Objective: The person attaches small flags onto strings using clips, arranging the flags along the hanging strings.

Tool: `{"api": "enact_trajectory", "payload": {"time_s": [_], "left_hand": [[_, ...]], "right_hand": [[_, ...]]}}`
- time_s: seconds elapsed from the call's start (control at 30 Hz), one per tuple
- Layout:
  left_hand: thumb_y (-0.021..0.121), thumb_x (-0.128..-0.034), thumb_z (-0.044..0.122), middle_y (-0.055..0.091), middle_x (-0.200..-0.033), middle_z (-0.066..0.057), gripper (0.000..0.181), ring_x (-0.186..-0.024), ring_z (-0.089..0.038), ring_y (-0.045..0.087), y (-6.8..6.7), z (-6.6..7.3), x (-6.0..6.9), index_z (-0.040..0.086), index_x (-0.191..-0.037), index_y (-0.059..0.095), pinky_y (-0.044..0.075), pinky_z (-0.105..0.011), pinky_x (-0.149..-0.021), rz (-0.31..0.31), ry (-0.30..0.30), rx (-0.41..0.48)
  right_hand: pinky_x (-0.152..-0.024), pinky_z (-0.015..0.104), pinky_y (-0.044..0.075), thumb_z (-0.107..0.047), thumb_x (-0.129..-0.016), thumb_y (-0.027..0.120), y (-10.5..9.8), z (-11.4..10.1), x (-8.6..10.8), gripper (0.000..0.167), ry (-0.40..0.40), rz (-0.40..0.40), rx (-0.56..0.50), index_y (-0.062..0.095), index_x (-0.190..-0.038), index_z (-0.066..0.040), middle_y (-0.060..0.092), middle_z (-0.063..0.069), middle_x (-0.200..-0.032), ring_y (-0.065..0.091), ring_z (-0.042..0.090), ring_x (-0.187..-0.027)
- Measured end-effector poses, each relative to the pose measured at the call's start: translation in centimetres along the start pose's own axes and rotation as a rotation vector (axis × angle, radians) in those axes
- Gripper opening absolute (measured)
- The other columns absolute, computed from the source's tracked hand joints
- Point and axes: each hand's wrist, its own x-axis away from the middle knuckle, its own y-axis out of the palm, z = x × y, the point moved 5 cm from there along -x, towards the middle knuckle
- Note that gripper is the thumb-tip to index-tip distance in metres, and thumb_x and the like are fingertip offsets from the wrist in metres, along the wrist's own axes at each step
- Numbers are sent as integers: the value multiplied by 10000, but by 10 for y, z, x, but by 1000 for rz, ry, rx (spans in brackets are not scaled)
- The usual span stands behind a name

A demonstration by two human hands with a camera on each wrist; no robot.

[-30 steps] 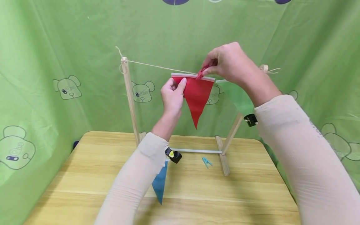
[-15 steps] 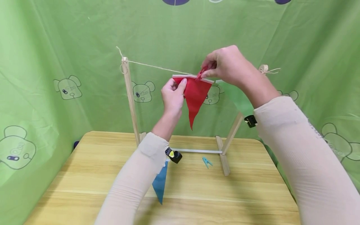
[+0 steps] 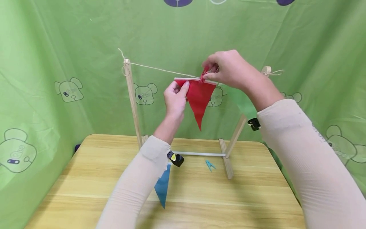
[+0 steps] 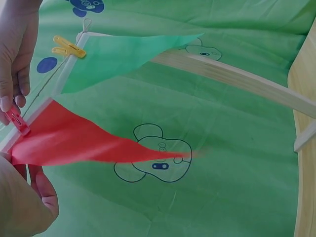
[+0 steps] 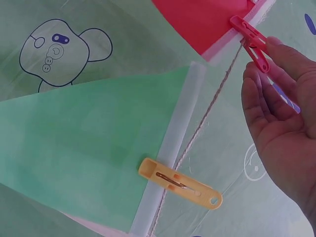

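A red triangular pennant (image 3: 200, 95) with a white top band hangs at the string (image 3: 160, 68). My left hand (image 3: 175, 98) pinches its upper left corner, thumb in front. My right hand (image 3: 228, 68) holds a red clothespin (image 5: 249, 39) by its handles; the clothespin's nose sits over the pennant's white band at the string. Beside it a green pennant (image 5: 98, 143) hangs from the same string under a yellow clothespin (image 5: 180, 183). In the head view the right forearm partly hides the green pennant.
The string runs between two wooden posts, the left post (image 3: 132, 101) in full sight. A white rod (image 3: 200, 154) joins their feet on the wooden table (image 3: 243, 203). A blue clothespin (image 3: 210, 165) and a blue pennant (image 3: 163, 187), partly behind the left sleeve, lie there. Green curtain (image 3: 94, 47) surrounds.
The right hand has lowered slightly with the red clothespin. The red pennant's tip swung left, then back right. My left hand keeps its pinch on the corner.
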Motion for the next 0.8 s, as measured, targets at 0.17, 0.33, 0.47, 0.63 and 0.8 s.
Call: {"api": "enact_trajectory", "payload": {"time_s": [0.17,0.33,0.47,0.63,0.8], "left_hand": [[721,-973,110,664,-863,-31,134,-723,-120,591,-3,-2,-2,36,-1085,726,511,-228,-604,-8,0,-47],[720,-974,112,665,-884,-34,160,-744,-106,596,-6,-3,-3,25,-1108,722,516,-219,-612,-21,-13,-63],[715,-978,109,655,-880,-25,164,-751,-101,595,-8,-3,-4,18,-1114,720,522,-212,-618,-33,-25,-69],[711,-979,103,668,-902,-41,181,-756,-107,610,-9,-3,-4,13,-1136,718,543,-240,-661,-46,-34,-70],[716,-977,110,696,-943,-73,195,-768,-112,628,-10,-7,-4,13,-1146,718,576,-334,-751,-49,-49,-75]], "right_hand": [[-956,456,564,-182,-983,715,2,-2,-2,405,8,-12,-19,632,-1326,18,697,189,-1162,661,317,-1072],[-929,445,560,-188,-995,700,4,-2,-2,366,-8,0,-8,646,-1294,15,699,178,-1153,659,300,-1053],[-935,464,563,-179,-1013,669,4,-3,-1,338,-23,2,7,657,-1297,4,693,188,-1196,668,314,-1076],[-936,472,569,-169,-1022,653,6,-3,0,344,-33,3,13,654,-1329,-14,651,191,-1289,662,324,-1103],[-926,470,578,-163,-1026,644,9,-2,2,374,-24,-2,7,636,-1376,-31,610,195,-1342,636,324,-1113]]}}
